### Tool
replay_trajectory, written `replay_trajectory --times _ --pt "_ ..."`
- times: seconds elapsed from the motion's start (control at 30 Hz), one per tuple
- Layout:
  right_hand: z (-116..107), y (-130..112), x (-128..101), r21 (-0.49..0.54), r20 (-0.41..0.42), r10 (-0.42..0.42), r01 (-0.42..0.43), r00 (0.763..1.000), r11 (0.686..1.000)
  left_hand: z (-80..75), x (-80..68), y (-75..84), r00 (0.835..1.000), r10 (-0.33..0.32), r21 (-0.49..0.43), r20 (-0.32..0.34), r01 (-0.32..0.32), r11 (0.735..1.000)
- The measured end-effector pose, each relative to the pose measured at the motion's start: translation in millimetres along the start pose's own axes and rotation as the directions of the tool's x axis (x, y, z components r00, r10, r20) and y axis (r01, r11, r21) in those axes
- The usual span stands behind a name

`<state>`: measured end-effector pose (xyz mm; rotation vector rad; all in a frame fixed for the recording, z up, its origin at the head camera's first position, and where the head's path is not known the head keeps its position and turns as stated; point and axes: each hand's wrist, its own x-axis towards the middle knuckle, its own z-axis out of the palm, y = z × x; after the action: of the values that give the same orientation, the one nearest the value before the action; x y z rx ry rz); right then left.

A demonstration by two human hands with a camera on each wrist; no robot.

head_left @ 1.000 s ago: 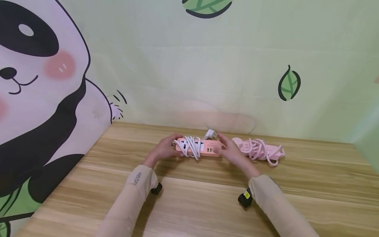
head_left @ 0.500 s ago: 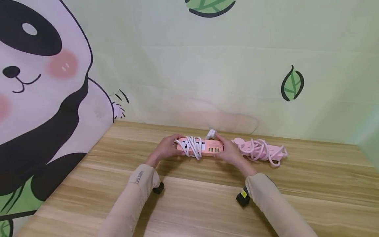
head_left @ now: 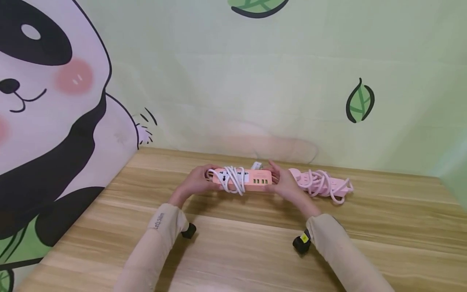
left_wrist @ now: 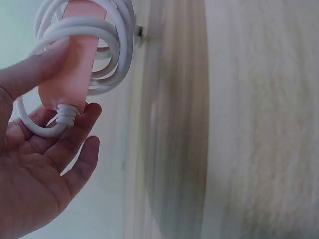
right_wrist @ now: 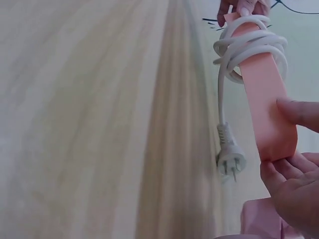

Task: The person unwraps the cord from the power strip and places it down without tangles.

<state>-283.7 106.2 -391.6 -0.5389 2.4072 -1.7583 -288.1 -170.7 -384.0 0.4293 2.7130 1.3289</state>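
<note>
Orange power strip (head_left: 242, 179) now raised slightly off desk (head_left: 255, 251); left hand (head_left: 195, 183) and right hand (head_left: 284, 184) grip its ends. Cord (head_left: 233, 180) wrapped; plug (right_wrist: 230, 160) dangling loose.

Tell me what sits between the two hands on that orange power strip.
In the head view, between the left hand and right hand, the orange power strip shows its coiled white cord, then four bare ports.

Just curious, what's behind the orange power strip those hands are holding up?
Behind the orange power strip its white plug pokes up, dangling on the cord in the right wrist view. Beyond are the wooden table and green wall. The table right behind the strip is covered.
</note>
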Motion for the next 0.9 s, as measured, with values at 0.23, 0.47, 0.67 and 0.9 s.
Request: replay_trajectory --times 0.23,0.47,0.67,0.9 --pt "-4.9 -6.6 -5.7 0.047 0.016 -0.011 0.010 1.000 0.999 -6.1 -8.5 2.6 0.999 -0.028 -0.161 0.024 0.031 0.987" --pt "-9.0 -11.5 -11.6 0.101 0.000 0.031 -0.031 1.000 0.994 -5.0 -15.3 4.3 1.000 -0.019 -0.210 -0.018 0.015 0.977" --pt "-11.5 -15.5 -18.7 0.108 -0.015 0.067 -0.065 0.998 0.992 -3.7 -21.0 8.7 0.999 -0.008 -0.231 -0.047 -0.003 0.973" --pt "-10.5 -14.8 -23.1 0.132 0.021 0.050 -0.053 0.999 0.990 -7.6 -25.6 15.3 0.997 -0.014 -0.284 -0.073 -0.007 0.959"
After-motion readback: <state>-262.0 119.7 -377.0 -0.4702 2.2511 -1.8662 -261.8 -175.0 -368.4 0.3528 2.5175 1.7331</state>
